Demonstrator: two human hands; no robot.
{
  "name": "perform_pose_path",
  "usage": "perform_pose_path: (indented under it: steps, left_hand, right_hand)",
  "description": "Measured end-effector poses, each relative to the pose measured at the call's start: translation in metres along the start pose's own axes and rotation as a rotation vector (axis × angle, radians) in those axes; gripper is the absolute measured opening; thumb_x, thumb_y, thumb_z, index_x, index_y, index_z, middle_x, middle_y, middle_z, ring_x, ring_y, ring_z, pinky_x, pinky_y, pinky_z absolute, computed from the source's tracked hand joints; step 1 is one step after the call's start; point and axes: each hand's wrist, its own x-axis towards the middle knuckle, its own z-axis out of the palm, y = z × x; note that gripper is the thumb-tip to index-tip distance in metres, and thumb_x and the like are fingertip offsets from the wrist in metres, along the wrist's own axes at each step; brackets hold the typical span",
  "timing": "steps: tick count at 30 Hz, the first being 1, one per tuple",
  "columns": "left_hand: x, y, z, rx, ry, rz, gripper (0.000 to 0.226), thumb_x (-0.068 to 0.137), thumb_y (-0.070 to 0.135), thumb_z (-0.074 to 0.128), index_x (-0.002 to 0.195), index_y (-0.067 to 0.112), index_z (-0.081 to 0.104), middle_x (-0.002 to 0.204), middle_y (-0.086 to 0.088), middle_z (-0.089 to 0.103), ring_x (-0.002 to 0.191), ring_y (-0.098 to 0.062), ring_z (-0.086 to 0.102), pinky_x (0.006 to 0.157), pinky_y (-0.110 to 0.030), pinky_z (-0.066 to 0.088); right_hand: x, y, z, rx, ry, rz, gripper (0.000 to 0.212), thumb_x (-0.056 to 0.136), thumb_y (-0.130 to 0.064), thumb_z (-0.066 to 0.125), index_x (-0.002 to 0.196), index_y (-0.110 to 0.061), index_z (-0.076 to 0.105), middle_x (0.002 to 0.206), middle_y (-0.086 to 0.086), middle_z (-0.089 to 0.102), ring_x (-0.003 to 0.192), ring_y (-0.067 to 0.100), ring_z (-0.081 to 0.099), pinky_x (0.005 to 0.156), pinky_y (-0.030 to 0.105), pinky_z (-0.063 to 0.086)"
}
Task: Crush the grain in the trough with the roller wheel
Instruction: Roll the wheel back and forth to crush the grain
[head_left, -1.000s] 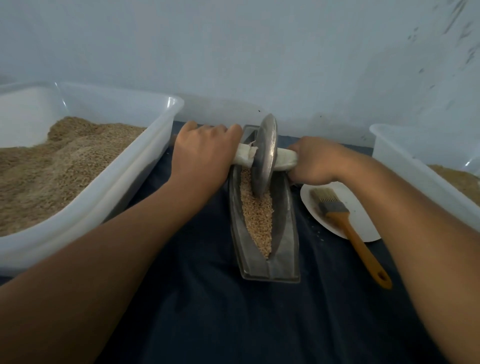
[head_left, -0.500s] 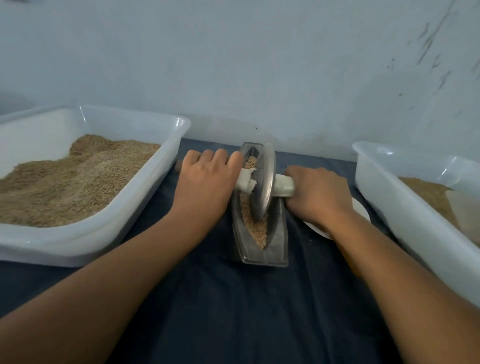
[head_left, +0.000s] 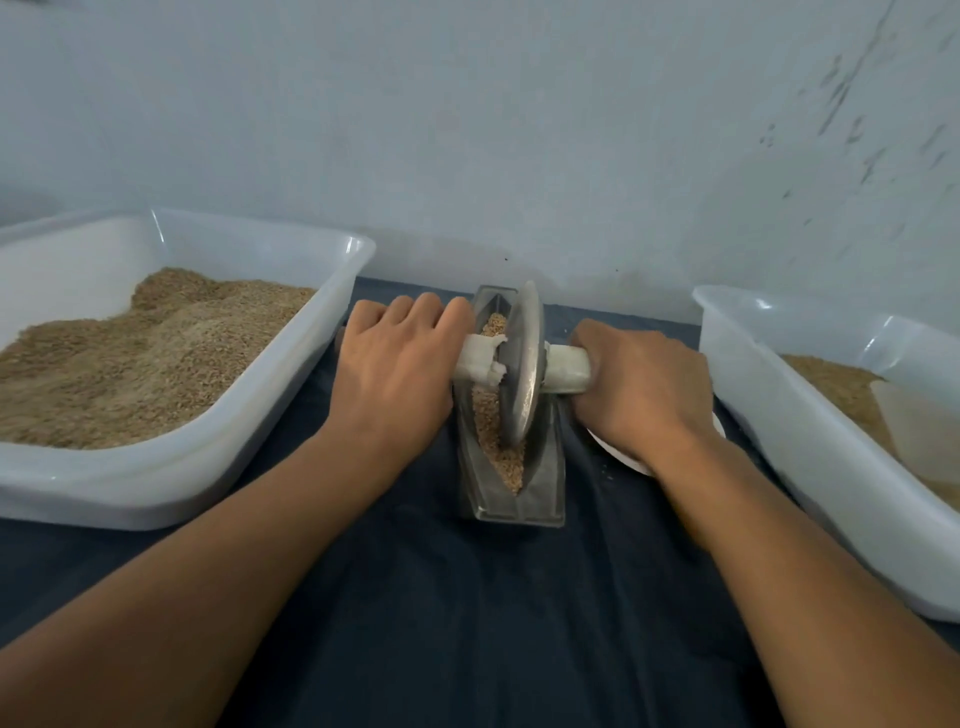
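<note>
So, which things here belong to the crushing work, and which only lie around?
In use: roller wheel, trough, grain, left hand, right hand.

Lying about: left tub, right tub, white plate, dark cloth.

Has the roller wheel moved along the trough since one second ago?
Yes. The roller wheel has rolled toward the person, from the far end of the trough to about its middle.
</note>
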Motion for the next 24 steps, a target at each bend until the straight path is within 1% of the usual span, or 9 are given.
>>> perform_pose_path:
  steps: [2,4,8,11,14,17,20,24]
  left_hand:
    - [0.002,0.001,-0.003,0.002,0.030,-0.006,0.031,0.074,0.005,0.065,0.099,0.020,0.055,0.086,0.002,0.056,0.079,-0.025,0.054,0.076,-0.038,0.035]
    - [0.004,0.003,-0.004,0.004,0.037,-0.010,0.030,0.076,0.006,0.064,0.101,0.020,0.055,0.087,0.002,0.057,0.080,-0.025,0.054,0.076,-0.037,0.034]
    - [0.002,0.004,0.000,-0.016,-0.024,0.005,0.030,0.081,0.012,0.064,0.107,0.023,0.052,0.093,0.004,0.056,0.086,-0.023,0.054,0.080,-0.036,0.032]
    - [0.001,0.002,0.003,0.006,-0.040,0.020,0.032,0.081,0.011,0.065,0.106,0.025,0.050,0.092,0.005,0.054,0.085,-0.021,0.052,0.081,-0.035,0.033]
    - [0.001,-0.002,0.005,0.011,-0.063,0.019,0.032,0.079,0.011,0.067,0.104,0.024,0.052,0.090,0.005,0.054,0.082,-0.021,0.053,0.080,-0.034,0.033]
    - [0.001,-0.005,0.010,0.006,-0.080,0.017,0.030,0.080,0.018,0.070,0.102,0.025,0.052,0.089,0.006,0.055,0.081,-0.019,0.054,0.081,-0.035,0.035]
    - [0.007,-0.005,0.018,0.026,-0.091,0.007,0.026,0.082,0.023,0.069,0.099,0.027,0.050,0.087,0.007,0.054,0.077,-0.017,0.053,0.077,-0.034,0.035]
    - [0.016,-0.009,0.030,0.067,-0.103,0.017,0.032,0.081,0.023,0.070,0.091,0.026,0.040,0.080,0.008,0.049,0.068,-0.017,0.044,0.072,-0.034,0.031]
  right_hand:
    - [0.001,0.001,-0.005,-0.015,0.031,0.009,0.018,0.073,-0.034,0.064,0.083,-0.028,0.050,0.058,-0.011,0.045,0.053,0.022,0.039,0.049,0.027,0.016]
    - [0.000,0.001,-0.008,-0.027,0.035,0.017,0.018,0.072,-0.033,0.064,0.083,-0.027,0.051,0.058,-0.010,0.046,0.052,0.021,0.039,0.050,0.028,0.018]
    - [-0.001,0.004,-0.005,-0.020,0.008,0.028,0.018,0.071,-0.030,0.063,0.080,-0.026,0.047,0.056,-0.009,0.046,0.049,0.010,0.033,0.049,0.027,0.017]
    - [-0.001,0.004,0.002,0.006,-0.045,0.025,0.018,0.073,-0.033,0.061,0.083,-0.028,0.048,0.059,-0.009,0.047,0.050,0.011,0.034,0.049,0.027,0.018]
    - [0.000,0.000,0.009,0.028,-0.112,0.016,0.017,0.077,-0.040,0.061,0.086,-0.030,0.049,0.063,-0.009,0.049,0.053,0.012,0.038,0.048,0.028,0.019]
    - [0.005,-0.001,0.014,0.021,-0.145,-0.002,0.016,0.077,-0.042,0.059,0.089,-0.032,0.052,0.065,-0.010,0.052,0.057,0.016,0.045,0.049,0.029,0.023]
    - [0.013,0.002,0.016,0.035,-0.187,-0.025,0.016,0.076,-0.041,0.059,0.089,-0.034,0.055,0.068,-0.011,0.055,0.062,0.018,0.050,0.050,0.028,0.025]
    - [0.033,0.004,0.019,0.088,-0.317,-0.047,0.013,0.074,-0.041,0.057,0.087,-0.037,0.055,0.075,-0.013,0.058,0.067,0.017,0.054,0.051,0.026,0.027]
